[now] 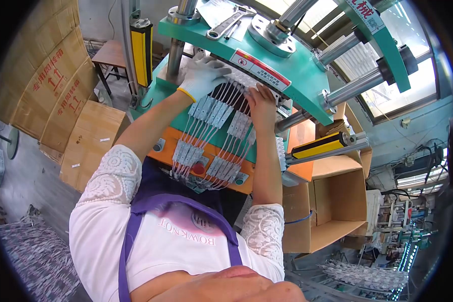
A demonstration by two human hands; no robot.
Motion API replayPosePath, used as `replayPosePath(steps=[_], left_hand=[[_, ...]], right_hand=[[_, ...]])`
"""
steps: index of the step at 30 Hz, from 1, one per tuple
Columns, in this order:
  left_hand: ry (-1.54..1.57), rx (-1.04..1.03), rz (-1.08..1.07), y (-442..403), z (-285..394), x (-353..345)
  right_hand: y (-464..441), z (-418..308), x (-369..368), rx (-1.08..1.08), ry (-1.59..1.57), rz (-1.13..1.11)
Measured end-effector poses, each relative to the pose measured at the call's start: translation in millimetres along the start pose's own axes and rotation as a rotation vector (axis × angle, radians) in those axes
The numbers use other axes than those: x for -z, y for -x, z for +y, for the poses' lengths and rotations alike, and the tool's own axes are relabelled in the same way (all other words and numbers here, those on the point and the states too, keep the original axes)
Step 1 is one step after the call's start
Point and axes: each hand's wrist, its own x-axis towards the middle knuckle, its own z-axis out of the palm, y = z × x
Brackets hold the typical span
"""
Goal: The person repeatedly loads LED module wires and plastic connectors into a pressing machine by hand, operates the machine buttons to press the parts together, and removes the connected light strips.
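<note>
Forming wired rows, grey modules [187, 152] hang near fingers [217, 72] whose grip I can't tell.

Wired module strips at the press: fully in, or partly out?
At least partly out: rows of module strips show in front of the green press plate; far ends are hidden.

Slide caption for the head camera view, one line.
Gloved left hand and bare right hand at the far ends of corded pale modules, near a green machine plate.
</note>
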Motion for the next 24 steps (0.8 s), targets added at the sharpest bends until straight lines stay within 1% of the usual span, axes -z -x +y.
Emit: replayPosePath(steps=[1, 2, 4, 6, 7, 8, 10, 13, 14, 17, 19, 20, 22, 24], left_hand=[[0.069, 0.063, 0.011, 0.8, -0.1, -2.2], [0.058, 0.112, -0.004, -0.7, 1.5, -0.1], [0.112, 0.109, -0.027, -3.5, -2.3, 4.7], [0.089, 0.186, -0.010, -2.0, -5.1, -0.8], [0.153, 0.249, 0.014, -1.2, -9.2, -2.0], [0.161, 0.346, 0.002, -1.3, -12.7, -1.0], [0.146, 0.383, -0.011, 1.7, -18.7, 1.5], [0.229, 0.425, -0.072, 2.0, -13.9, 5.7], [0.243, 0.472, -0.097, 0.4, -11.2, 6.8], [0.206, 0.508, -0.096, -1.6, -11.9, -0.1], [0.232, 0.532, -0.088, -2.2, -11.8, -0.7], [0.241, 0.506, -0.062, -2.5, -13.2, -0.7], [0.238, 0.557, -0.104, -3.2, -12.7, -2.5], [0.243, 0.549, -0.085, -3.0, -10.9, -3.9]], right_hand=[[0.5, 2.1, -0.3, 0.042, 0.038, 0.029], [0.3, -1.5, 0.0, 0.005, -0.025, 0.045], [1.6, -2.6, 6.6, 0.017, 0.008, 0.049], [-0.1, -4.3, 11.6, -0.066, -0.069, 0.126], [-0.2, -5.7, 14.7, -0.099, -0.068, 0.172], [-0.2, -5.3, 13.2, -0.094, -0.067, 0.171], [0.8, -4.8, 8.1, -0.097, -0.034, 0.159], [-6.9, -4.5, -5.8, 0.018, 0.016, 0.090], [-8.9, -2.9, -10.0, 0.018, 0.057, 0.079], [-10.2, 0.7, -18.0, -0.028, 0.001, 0.076], [-5.2, -0.8, -23.0, -0.078, 0.074, -0.024], [-0.8, -3.2, -24.9, -0.075, 0.037, -0.015], [1.7, -3.8, -29.1, 0.008, 0.099, 0.066], [-3.3, -2.8, -23.0, -0.026, 0.006, -0.011]])
